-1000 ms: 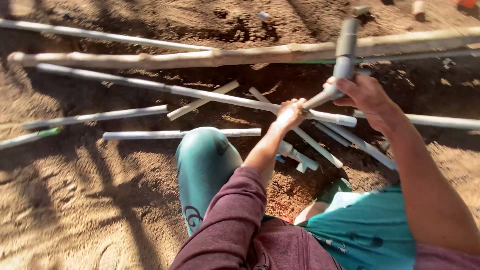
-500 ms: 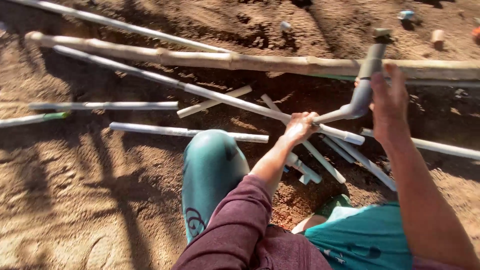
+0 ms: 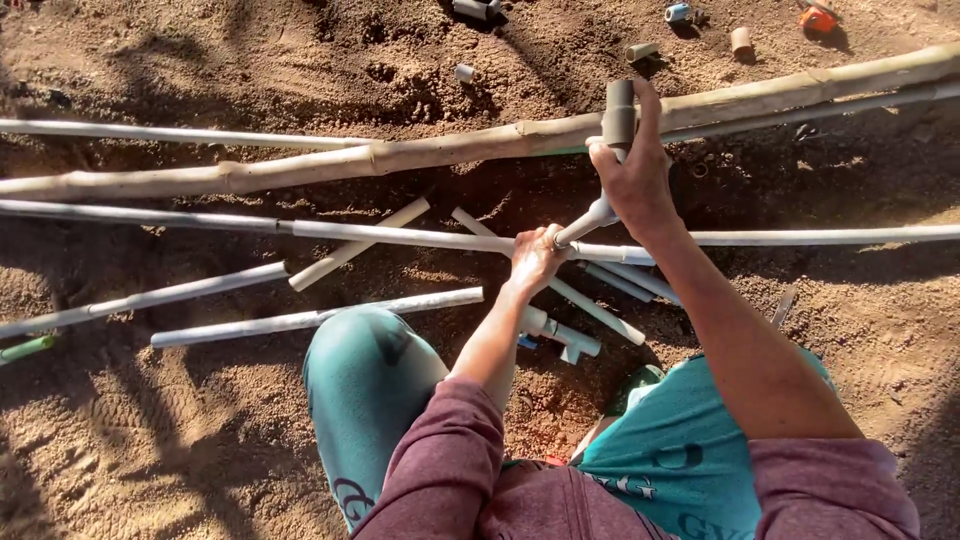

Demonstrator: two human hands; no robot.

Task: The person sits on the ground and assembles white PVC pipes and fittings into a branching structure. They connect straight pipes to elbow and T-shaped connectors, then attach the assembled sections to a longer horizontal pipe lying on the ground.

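Note:
I crouch on sandy soil over a heap of pipes. My left hand (image 3: 537, 257) grips a long white pipe (image 3: 400, 236) that lies across the ground, right at the lower end of a short pipe piece. My right hand (image 3: 632, 178) is closed around that short pipe piece (image 3: 618, 118), grey at the top and white at its slanted lower end, which meets the long pipe beside my left fingers. Several cut white pipe lengths (image 3: 600, 310) lie under my arms. My teal-clad knee (image 3: 370, 370) is just below.
A thick bamboo pole (image 3: 400, 155) lies across the soil above the pipes. More white pipes (image 3: 300, 322) lie at left. Small pipe fittings (image 3: 740, 40) and an orange object (image 3: 817, 18) sit on the soil at the top right.
The view has shifted right and down. My right hand has turned the short pipe piece more upright and slid down it; my left hand keeps its hold on the long pipe.

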